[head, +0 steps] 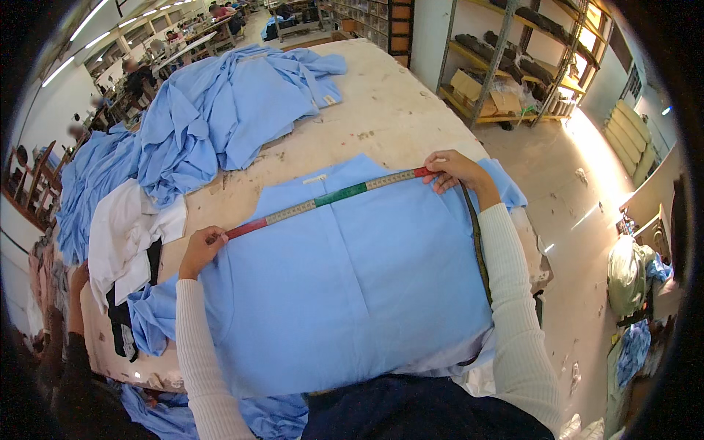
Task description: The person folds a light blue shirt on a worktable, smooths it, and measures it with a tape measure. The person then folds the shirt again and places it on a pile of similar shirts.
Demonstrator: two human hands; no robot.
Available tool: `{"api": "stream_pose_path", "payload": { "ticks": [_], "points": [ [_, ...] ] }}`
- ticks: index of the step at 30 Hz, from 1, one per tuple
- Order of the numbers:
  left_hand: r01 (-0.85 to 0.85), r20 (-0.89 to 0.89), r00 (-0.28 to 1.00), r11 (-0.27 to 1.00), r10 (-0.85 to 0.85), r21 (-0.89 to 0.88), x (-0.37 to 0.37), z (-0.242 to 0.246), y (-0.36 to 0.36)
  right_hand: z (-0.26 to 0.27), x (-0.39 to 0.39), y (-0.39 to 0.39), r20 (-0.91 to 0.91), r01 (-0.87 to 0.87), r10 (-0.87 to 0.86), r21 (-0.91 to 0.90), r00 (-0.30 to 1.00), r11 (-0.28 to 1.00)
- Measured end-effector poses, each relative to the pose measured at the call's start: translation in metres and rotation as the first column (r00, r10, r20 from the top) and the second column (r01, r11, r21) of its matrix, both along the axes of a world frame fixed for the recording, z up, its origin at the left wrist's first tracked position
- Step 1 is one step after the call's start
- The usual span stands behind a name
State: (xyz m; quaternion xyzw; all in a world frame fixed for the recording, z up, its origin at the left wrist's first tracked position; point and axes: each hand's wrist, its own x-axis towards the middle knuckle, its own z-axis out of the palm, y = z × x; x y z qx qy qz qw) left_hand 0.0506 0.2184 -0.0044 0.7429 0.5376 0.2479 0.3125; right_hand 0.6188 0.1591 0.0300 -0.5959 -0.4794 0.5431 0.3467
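A light blue garment (286,308) lies spread on the table before me, its neckline away from me and a seam or pleat running down its middle. Across its upper part stretches a tape measure (341,194) with red, green and pale sections. My left hand (203,250) pinches one part of the tape near the garment's left shoulder. At the opposite shoulder, my right hand (454,169) grips the tape's red section between thumb and fingers. From there the rest of the tape hangs down along my right forearm. One sleeve (151,319) is bunched at the left.
A large heap of blue garments (236,104) covers the table's far left, with a white cloth (126,236) beside it. Another person's arm (77,308) rests at the left edge. Metal shelving (484,82) stands beyond the table (396,104). Several people sit at machines far left.
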Motion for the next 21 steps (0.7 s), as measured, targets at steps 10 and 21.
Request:
{"api": "stream_pose_path", "payload": {
  "ticks": [10, 21],
  "points": [
    [0.040, 0.496, 0.863, 0.992, -0.096, 0.122, 0.187, 0.068, -0.084, 0.088, -0.137, -0.012, 0.019, -0.172, 0.188, 0.500, 0.982, 0.849],
    [-0.029, 0.067, 0.997, 0.999, 0.027, 0.039, 0.013, 0.033, -0.300, 0.192, 0.038, -0.204, -0.320, 0.397, -0.753, 0.914, 0.575, -0.085]
  ]
}}
